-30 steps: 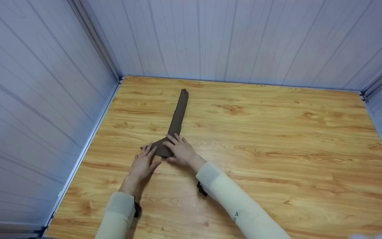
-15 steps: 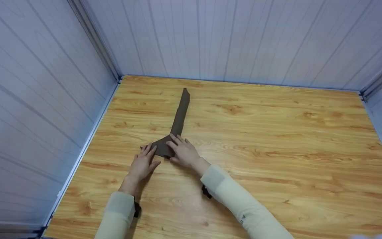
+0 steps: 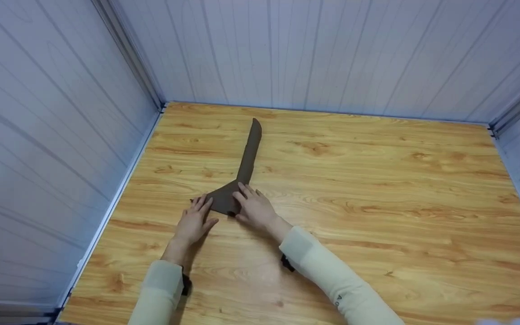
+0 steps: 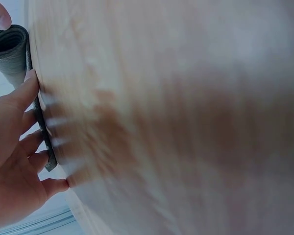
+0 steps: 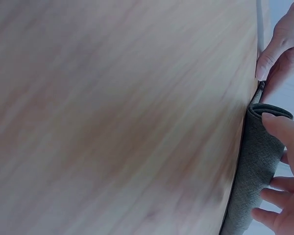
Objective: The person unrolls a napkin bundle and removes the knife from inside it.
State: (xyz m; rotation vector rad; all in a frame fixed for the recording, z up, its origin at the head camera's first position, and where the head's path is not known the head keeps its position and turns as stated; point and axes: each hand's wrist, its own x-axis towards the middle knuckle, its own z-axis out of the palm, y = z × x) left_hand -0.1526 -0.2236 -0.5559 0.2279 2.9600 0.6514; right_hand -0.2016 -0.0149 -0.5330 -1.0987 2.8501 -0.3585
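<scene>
A dark grey-brown cloth [image 3: 223,197] lies on the wooden tabletop, part flat and part in a long roll [image 3: 249,153] that points toward the back wall. My left hand [image 3: 193,223] rests on the cloth's flat left corner, fingers spread and partly covering it. Across the near end of the roll lies my right hand [image 3: 255,208], its fingers over the top. In the right wrist view the thumb touches the rim of the open roll end [image 5: 269,111] while the other fingertips lie along its side. The left wrist view has the left fingertips pressing the thin flat edge [image 4: 45,134].
The wooden tabletop [image 3: 377,203] extends to the right of the hands. Pale panel walls stand on the left [image 3: 47,158], at the back [image 3: 314,54] and on the right. Each sleeved wrist carries a small black device.
My right hand has shifted slightly to the right, and the roll has turned with it. More flat cloth shows between the hands. My left hand has stayed in place.
</scene>
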